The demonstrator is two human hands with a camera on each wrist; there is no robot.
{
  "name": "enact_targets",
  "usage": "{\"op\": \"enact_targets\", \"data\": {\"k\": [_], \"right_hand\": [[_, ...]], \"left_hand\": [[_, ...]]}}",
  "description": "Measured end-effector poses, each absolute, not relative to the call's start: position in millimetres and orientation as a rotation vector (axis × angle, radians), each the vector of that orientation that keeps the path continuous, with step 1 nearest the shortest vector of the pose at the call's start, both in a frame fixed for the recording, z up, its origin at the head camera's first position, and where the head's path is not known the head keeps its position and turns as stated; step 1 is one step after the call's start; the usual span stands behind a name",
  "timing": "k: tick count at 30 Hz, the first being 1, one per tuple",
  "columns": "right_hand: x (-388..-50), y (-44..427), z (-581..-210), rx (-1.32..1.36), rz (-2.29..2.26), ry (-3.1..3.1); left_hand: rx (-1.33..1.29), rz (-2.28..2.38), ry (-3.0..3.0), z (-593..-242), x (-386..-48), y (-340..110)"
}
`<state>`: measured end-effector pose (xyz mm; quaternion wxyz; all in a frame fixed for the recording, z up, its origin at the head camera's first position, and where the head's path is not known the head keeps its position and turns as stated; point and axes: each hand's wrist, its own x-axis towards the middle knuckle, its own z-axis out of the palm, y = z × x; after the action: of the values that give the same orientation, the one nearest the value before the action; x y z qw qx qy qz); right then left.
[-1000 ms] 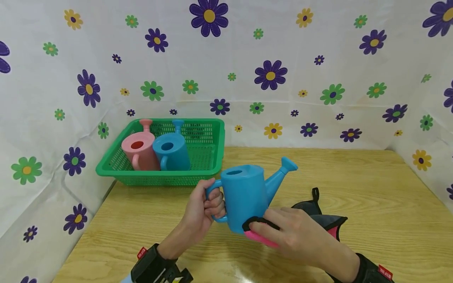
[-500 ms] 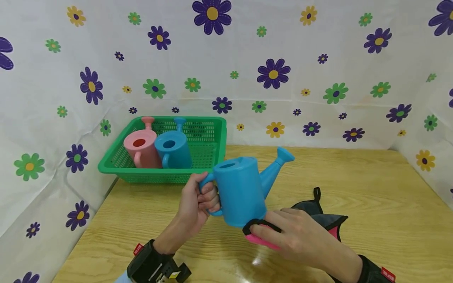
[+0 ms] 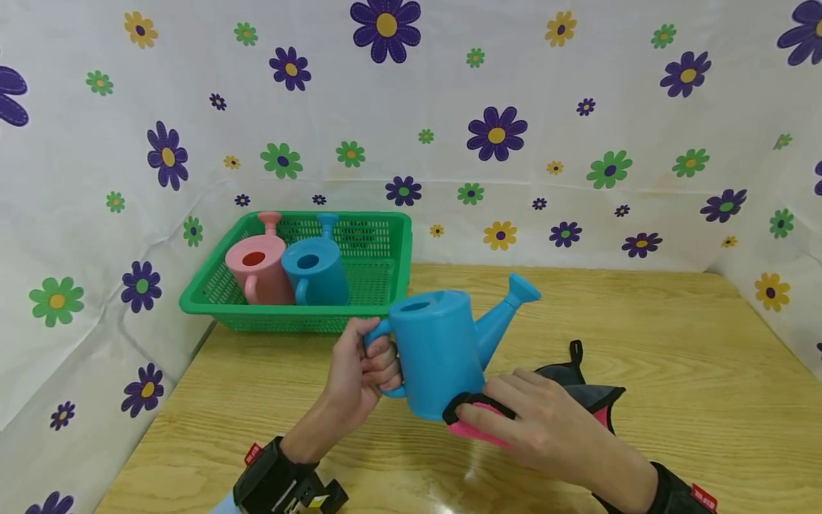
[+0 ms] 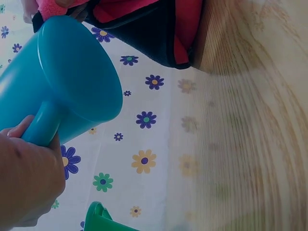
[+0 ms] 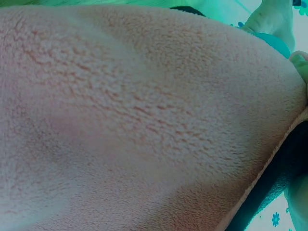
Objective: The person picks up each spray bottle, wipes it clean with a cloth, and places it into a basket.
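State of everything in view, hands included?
Held blue watering can: above the table, slightly tilted
Left hand: gripping that can's handle
Right hand: gripping the cloth
Cloth: bent, by the can's base
Green basket: on the table, partly filled
Pink watering can: upright in basket
Other blue can: upright in basket

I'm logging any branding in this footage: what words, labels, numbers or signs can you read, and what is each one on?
None can be read.
Red tag on the left wristband: pale marks, too small and blurred.
Red label on the right wristband: likewise unreadable.
Watering can, cloth and basket: no lettering visible.
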<state>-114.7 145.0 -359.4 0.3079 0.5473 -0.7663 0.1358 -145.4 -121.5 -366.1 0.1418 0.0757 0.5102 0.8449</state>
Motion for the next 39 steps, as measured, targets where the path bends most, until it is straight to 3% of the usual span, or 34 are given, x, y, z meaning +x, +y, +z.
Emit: {"op": "enact_targets", "data": {"k": [27,39], "right_hand": [[-120,149,-348,1.089,0.394,-2.060],[-118,150,-348,1.109,0.443,-2.094]], "left_hand": [[0.227,2.252,1.503,-382,-139,-106],[0.178,2.270,1.547,-383,-138,-104]]}}
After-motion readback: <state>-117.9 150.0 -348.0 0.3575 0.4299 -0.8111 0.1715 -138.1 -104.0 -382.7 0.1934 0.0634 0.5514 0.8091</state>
